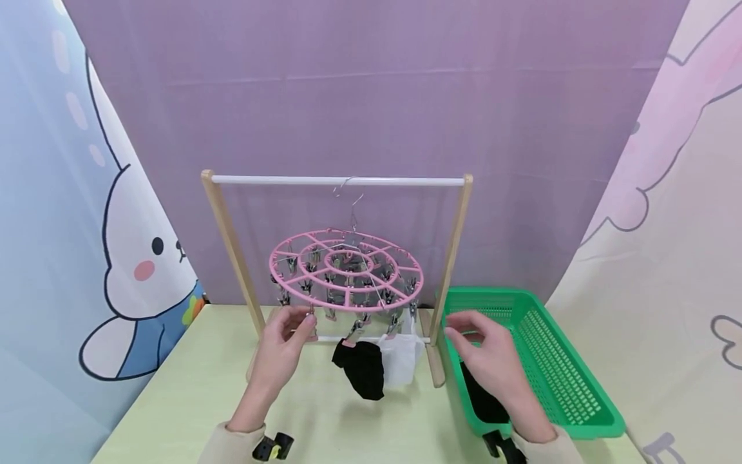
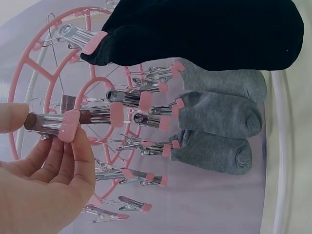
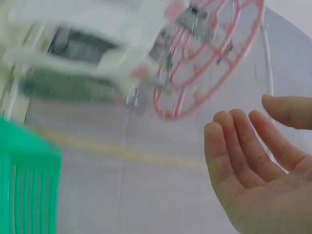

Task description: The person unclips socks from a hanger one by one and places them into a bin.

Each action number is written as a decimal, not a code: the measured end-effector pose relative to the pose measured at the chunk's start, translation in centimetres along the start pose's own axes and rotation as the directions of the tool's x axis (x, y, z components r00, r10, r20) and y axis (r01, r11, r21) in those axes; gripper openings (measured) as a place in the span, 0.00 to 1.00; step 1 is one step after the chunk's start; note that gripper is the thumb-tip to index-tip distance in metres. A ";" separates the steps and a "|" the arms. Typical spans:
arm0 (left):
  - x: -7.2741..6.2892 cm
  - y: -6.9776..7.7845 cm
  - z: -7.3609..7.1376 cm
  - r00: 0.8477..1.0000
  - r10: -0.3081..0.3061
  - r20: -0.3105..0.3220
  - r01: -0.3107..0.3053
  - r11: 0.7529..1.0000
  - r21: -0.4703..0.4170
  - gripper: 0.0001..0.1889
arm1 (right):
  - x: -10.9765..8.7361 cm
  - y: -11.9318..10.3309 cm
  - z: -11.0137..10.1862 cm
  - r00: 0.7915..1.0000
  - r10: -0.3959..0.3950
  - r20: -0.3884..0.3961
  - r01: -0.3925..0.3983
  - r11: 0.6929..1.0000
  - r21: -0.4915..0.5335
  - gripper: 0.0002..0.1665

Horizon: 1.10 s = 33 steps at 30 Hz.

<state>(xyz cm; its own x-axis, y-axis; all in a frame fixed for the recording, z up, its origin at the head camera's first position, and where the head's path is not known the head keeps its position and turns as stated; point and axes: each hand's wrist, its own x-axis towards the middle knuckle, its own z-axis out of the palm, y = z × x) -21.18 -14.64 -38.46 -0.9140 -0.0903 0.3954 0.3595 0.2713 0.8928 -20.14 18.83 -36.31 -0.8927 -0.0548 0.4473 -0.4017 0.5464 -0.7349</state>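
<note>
A round pink clip hanger (image 1: pixel 348 308) hangs in front of a drying rack. At its near left edge, my left hand (image 1: pixel 275 357) pinches a metal clip with pink tips (image 2: pixel 53 125) between thumb and fingers; no sock is in this clip. To the right, a black sock (image 1: pixel 362 370) and a white sock (image 1: pixel 400 361) dangle from other clips. Several grey socks (image 2: pixel 219 114) hang farther in, seen in the left wrist view. My right hand (image 1: pixel 493 361) is over the basket's left side, fingers loosely bent and holding nothing.
A green plastic basket (image 1: pixel 556 367) stands on the table at the right, with a black cloth item (image 1: pixel 484 399) inside, partly hidden by my right hand. The rack has wooden posts (image 1: pixel 455 251) and a white top bar (image 1: pixel 278 180). A purple curtain (image 1: pixel 371 96) hangs behind.
</note>
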 end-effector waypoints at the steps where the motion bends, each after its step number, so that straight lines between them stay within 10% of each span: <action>1: 0.0 0.0 0.0 1.000 -0.002 0.001 0.002 1.000 0.001 0.12 | 0.1 -0.3 0.5 1.000 -0.007 0.016 0.006 1.000 0.027 0.10; 10: 0.0 0.1 0.1 1.000 0.015 -0.006 -0.015 0.999 0.029 0.12 | 0.1 -0.9 6.2 0.986 -0.078 0.144 0.047 0.977 0.208 0.10; 27: -0.4 0.0 0.4 0.991 0.120 -0.054 -0.113 0.988 0.106 0.16 | 0.2 0.0 10.9 0.981 -0.069 0.180 0.036 0.983 0.181 0.08; 30: -1.1 0.0 0.6 0.951 0.264 -0.162 -0.233 0.954 0.189 0.16 | 0.1 -0.1 11.1 0.983 -0.057 0.172 0.023 0.981 0.194 0.06; 33: -1.5 0.1 1.1 0.836 0.492 -0.243 -0.429 0.862 0.270 0.13 | 0.0 -0.2 11.1 0.984 -0.054 0.171 0.016 0.977 0.213 0.06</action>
<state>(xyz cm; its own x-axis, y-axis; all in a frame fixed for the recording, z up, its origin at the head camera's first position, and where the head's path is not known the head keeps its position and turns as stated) -19.94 -13.42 -39.24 -0.5421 -0.1745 0.8220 0.6510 0.5313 0.5421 -22.29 9.48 -41.83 -0.8916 -0.2259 0.3925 -0.4505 0.3551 -0.8191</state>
